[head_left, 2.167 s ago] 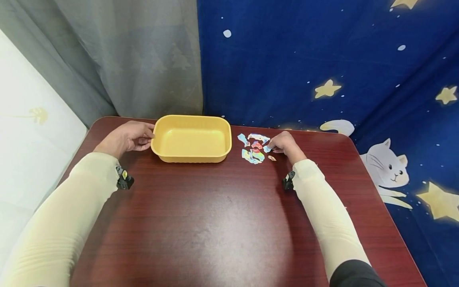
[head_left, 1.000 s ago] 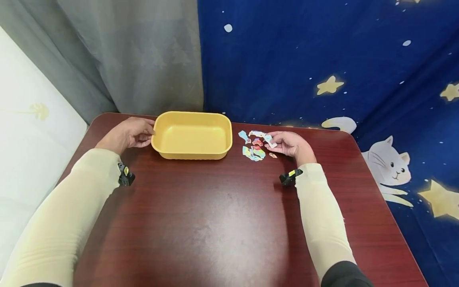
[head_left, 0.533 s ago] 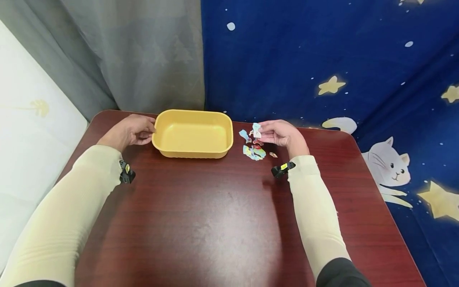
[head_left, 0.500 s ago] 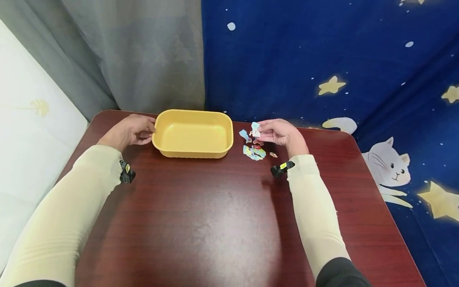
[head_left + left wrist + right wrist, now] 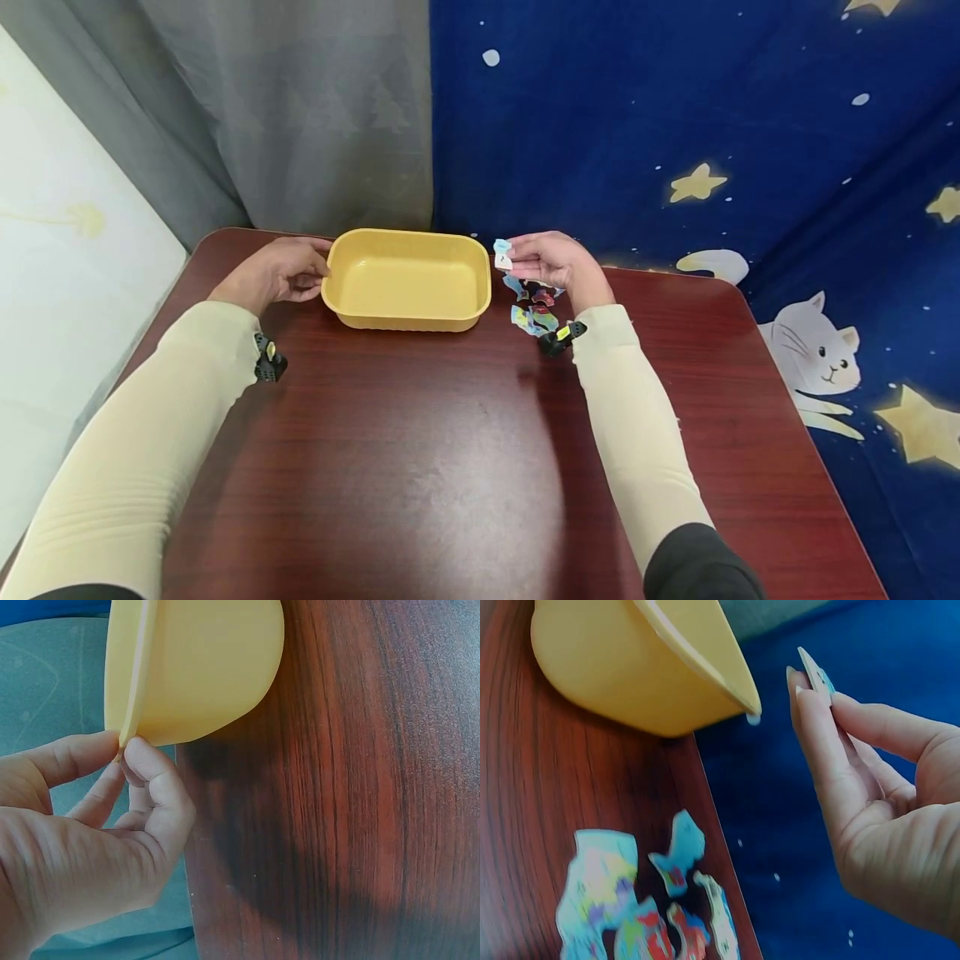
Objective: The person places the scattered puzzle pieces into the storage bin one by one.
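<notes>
Head view: the left hand [image 5: 288, 268] is pinching the rim of the yellow bin [image 5: 407, 285] at its left end, I'd guess just to stop it skidding on the table [image 5: 405, 433]. The right hand [image 5: 551, 258] has one little printed piece [image 5: 503, 255] pinched thumb-to-fingertips, held up just beside the bin's right end, while the other pieces [image 5: 522, 318] lie near that end, probably to keep reaches short.

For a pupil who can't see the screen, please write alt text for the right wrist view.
A right hand pinches a small, thin piece beside, not touching, a yellow tub. Several colourful, irregular pieces lie on a dark reddish table near the tub.
</notes>
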Motion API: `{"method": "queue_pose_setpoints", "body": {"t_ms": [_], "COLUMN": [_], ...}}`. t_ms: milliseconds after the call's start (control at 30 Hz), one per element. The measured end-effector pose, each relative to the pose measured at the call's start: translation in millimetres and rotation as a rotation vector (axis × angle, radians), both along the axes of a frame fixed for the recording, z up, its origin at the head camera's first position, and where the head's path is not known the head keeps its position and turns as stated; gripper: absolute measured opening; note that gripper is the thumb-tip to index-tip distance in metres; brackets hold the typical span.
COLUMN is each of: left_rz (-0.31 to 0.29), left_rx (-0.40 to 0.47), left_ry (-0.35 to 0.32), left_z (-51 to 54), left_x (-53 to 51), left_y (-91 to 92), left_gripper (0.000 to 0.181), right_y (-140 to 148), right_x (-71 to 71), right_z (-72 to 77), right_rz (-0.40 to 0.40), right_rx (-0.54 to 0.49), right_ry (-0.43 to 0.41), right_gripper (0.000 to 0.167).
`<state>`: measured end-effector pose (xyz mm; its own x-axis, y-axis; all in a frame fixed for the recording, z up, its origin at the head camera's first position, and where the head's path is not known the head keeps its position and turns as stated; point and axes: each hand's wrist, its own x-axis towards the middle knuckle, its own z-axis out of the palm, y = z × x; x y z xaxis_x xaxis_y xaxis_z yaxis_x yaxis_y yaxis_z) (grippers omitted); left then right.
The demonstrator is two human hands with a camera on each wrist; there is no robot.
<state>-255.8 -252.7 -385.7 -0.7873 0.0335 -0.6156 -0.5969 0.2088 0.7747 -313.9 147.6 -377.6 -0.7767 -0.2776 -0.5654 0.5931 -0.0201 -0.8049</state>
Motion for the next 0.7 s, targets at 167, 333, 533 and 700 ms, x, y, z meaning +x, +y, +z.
{"method": "queue_pose_setpoints", "body": {"t_ms": [167,333,533,700], "left_rz": [0.009,0.010,0.018,0.028], "left_rx": [0.005,0.004,0.014,0.016], "left_ry": [-0.005,-0.005,-0.013,-0.013], "left_z": [0.2,-0.1,0.4,0.4], "left_x": [0.1,0.3,0.3,0.5], "left_y": [-0.2,-0.9,-1.1,-0.6], "left_gripper": [0.061,0.060,0.059,0.058], "right_y": [-17,-31,-47,-59], "right_x": [-3.2,-5.2,-6.1,-6.3], "right_z": [-2.6,-4.9,-8.3,-12.8], "right_rz": [-0.025,-0.041,-0.046,-0.062], "right_rx": [-0.027,-0.042,-0.046,-0.052], "right_ry": [-0.013,-0.024,-0.018,-0.015], "right_gripper": [0.041,0.040,0.041,0.039]}}
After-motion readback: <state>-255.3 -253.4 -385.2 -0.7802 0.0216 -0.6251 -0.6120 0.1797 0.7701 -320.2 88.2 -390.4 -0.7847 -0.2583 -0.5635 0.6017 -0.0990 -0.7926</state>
